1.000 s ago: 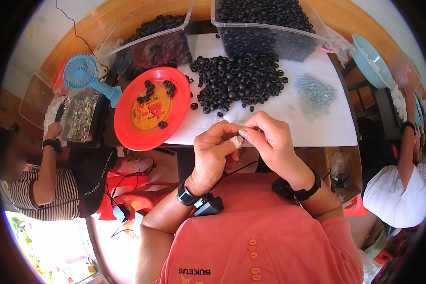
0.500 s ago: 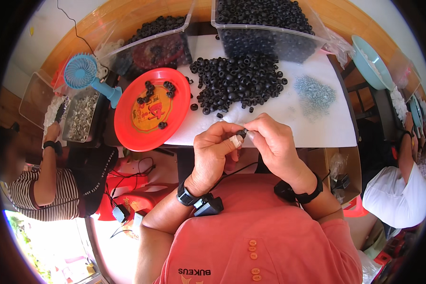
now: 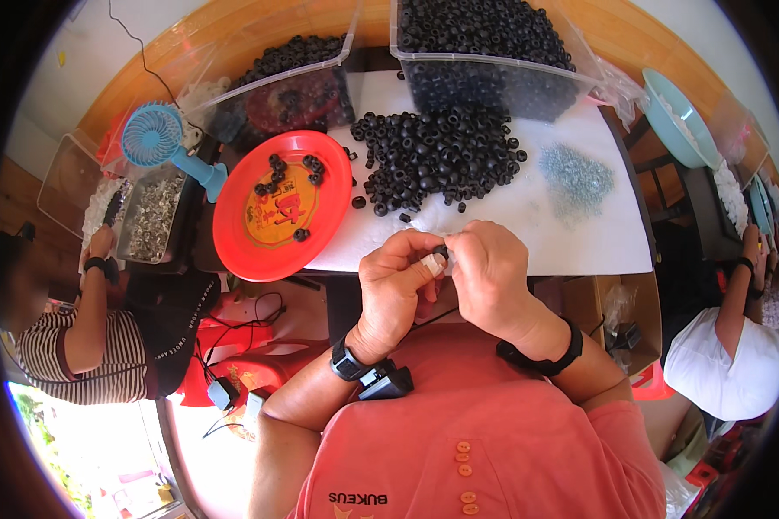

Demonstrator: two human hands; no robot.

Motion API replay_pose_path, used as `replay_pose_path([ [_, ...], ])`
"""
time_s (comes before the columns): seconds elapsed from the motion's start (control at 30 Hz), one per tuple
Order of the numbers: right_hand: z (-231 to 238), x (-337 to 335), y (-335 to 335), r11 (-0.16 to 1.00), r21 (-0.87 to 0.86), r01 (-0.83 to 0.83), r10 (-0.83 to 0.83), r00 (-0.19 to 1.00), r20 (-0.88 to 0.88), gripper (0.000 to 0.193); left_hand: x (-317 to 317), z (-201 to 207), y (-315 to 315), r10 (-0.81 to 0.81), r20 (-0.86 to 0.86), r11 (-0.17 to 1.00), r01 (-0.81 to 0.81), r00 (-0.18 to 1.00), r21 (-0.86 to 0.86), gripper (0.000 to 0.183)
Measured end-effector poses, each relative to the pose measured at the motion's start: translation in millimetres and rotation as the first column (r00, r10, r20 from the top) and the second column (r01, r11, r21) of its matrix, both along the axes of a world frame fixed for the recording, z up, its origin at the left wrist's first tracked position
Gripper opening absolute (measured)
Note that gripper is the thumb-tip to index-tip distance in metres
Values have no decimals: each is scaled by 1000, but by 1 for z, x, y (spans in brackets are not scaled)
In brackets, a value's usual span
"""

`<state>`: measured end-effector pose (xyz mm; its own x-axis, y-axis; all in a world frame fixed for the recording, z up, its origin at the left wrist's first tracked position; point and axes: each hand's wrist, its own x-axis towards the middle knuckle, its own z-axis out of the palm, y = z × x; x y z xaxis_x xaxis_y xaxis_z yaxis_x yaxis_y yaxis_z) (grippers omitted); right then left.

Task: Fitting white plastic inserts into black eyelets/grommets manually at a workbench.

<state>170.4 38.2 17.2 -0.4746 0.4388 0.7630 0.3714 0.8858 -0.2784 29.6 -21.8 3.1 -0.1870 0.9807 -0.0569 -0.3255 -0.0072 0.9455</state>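
Note:
In front of the table's near edge, my left hand pinches a small black bead-like part between thumb and fingers; white tape wraps the thumb. My right hand meets it there, thumb and fingertips pressed together at the part; whether they hold anything is hidden. Just beyond lies a heap of black round pieces with holes. To the left, a red plate carries a few small clusters of the same black parts. Right of the heap is a spread of tiny pale-blue clear bits on the white sheet.
Clear plastic bins of black pieces stand at the back. A blue handheld fan and a tray of small metal bits are left. A turquoise basin is far right. People work on both sides.
My right hand has turned slightly and its fingers have curled in more over the black part. The left hand keeps its pinch. The whole view has shifted slightly.

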Motion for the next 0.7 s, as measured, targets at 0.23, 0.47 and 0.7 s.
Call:
replay_pose_path([
  [0.23, -14, 6, 14, 955, -234, -184, 159, 979, -124, 17, 1, -2, 2, 18, 39, 1000, -19, 999, 13, 12],
  [0.47, -9, 3, 4, 991, -61, -122, 118, 991, -66, 28, 0, 0, 0, 1, 27, 1000, -1, 1000, -24, 13],
  [0.7, -12, -1, -7, 973, -198, -120, 97, 988, -123, 31, 2, 6, 2, 24, 75, 1000, -23, 997, -14, 17],
])
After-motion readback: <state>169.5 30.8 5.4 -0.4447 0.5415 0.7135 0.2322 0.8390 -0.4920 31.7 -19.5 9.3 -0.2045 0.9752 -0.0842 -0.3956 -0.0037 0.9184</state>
